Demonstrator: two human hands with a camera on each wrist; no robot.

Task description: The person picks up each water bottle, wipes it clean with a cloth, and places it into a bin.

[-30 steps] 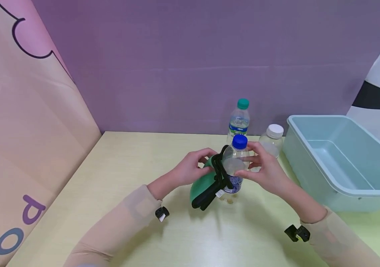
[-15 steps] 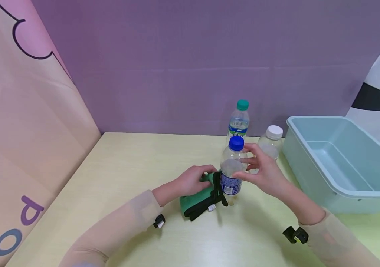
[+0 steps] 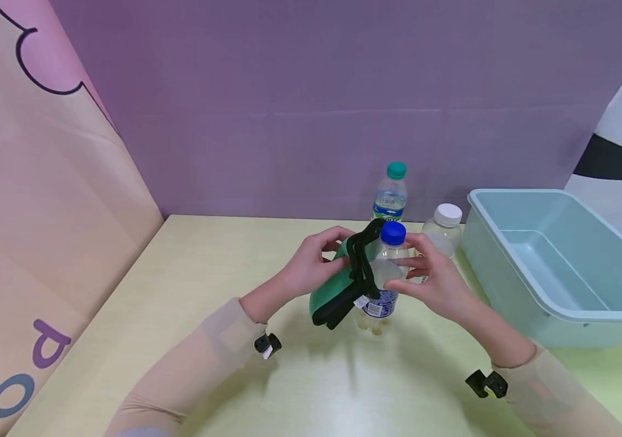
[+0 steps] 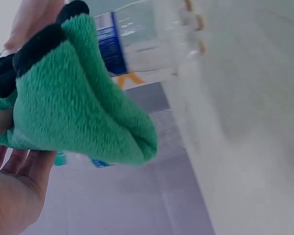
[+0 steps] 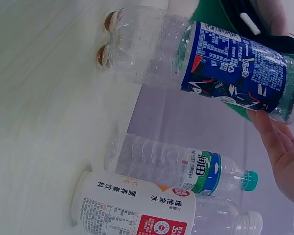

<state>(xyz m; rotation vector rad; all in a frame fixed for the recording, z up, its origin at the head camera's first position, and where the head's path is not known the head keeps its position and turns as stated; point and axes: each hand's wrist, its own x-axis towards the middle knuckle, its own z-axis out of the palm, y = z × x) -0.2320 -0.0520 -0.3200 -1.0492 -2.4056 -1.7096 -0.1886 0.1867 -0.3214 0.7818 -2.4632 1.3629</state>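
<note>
My left hand [image 3: 315, 264] grips a folded green towel [image 4: 81, 103] with black edging and holds it against the left side of a clear plastic bottle [image 3: 381, 303]. That bottle has a blue cap and a blue printed label, seen close up in the right wrist view. It stands upright, its foot at the tabletop. My right hand [image 3: 438, 280] pinches the bottle's upper body from the right, thumb in front and fingers behind. Part of the bottle's left side is hidden by the towel's black edge in the head view.
Behind stands a clear bottle with a green cap [image 3: 396, 170]. Right of it is a wide bottle with a white cap [image 3: 448, 215], partly behind my right hand. A pale blue plastic tub [image 3: 513, 273] sits at the right. A purple backdrop [image 3: 289, 121] closes off the table's back.
My left hand and the towel slid down the bottle's side half a second ago, and are now back up near its neck. The right hand keeps its hold; the bottle shifted only slightly.
</note>
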